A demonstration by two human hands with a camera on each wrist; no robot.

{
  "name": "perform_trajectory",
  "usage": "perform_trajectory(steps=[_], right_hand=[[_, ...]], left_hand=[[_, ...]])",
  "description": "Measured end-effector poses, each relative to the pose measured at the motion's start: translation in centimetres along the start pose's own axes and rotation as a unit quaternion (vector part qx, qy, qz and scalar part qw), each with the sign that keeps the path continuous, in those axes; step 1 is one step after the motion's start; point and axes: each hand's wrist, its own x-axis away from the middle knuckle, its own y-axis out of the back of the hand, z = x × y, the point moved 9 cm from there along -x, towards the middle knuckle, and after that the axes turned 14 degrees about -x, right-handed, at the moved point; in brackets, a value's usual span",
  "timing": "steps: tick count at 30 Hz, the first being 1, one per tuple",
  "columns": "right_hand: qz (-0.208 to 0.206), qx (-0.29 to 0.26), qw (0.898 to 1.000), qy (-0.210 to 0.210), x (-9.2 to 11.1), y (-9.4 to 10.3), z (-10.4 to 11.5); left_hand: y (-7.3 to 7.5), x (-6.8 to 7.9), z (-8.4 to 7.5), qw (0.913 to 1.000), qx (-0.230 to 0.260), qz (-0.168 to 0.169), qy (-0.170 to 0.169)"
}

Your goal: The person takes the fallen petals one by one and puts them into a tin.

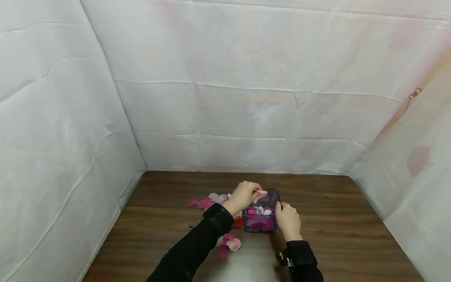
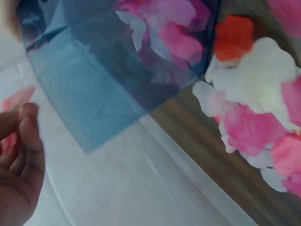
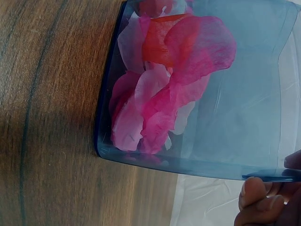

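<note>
A pale pink artificial petal (image 1: 260,194) is pinched between the thumb and fingers of my left hand (image 1: 243,197), above the opening of a transparent blue-tinted plastic box (image 1: 273,194). My right hand (image 1: 289,222) grips the box's right rim; the right wrist view shows the fingertips (image 3: 254,190) at that edge. Inside lie pink, white and red petals (image 3: 164,108), gathered toward the bottom. In the left wrist view, the box wall (image 2: 94,108) comes between the camera and the petals within. The petal in my left hand is only partly visible there.
Loose white and pink petals (image 2: 263,70) form a pile left of the box, with a red petal (image 1: 238,222) close to its wall. More petals (image 1: 233,244) lie nearer the front on the wooden table (image 1: 327,219). White fabric (image 1: 246,117) encloses the back and sides.
</note>
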Motion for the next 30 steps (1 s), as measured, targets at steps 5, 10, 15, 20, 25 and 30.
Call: perform_trajectory(steps=[5,10,15,20,25,30], right_hand=[[0.005,-0.003,1.0,0.004,0.0,-0.3,0.3],[0.004,-0.003,1.0,0.002,0.0,-0.3,0.3],[0.002,-0.003,1.0,0.009,-0.1,-0.1,0.4],[-0.003,-0.001,1.0,0.013,-0.2,0.0,0.3],[-0.005,-0.005,1.0,0.009,-0.2,0.2,0.1],[-0.005,-0.006,1.0,0.003,0.1,0.1,0.0]], left_hand=[[-2.5,-0.4,-0.8,0.9966,-0.031,0.076,-0.001],[-3.6,-0.1,-1.0,0.9941,-0.037,0.101,-0.014],[-1.8,0.8,-0.2,0.998,-0.012,0.062,-0.012],[0.8,2.6,3.3,0.9996,-0.013,0.0,0.023],[0.3,5.7,10.0,0.9941,-0.037,-0.016,0.101],[-3.0,10.6,16.6,0.9743,-0.077,0.067,0.201]])
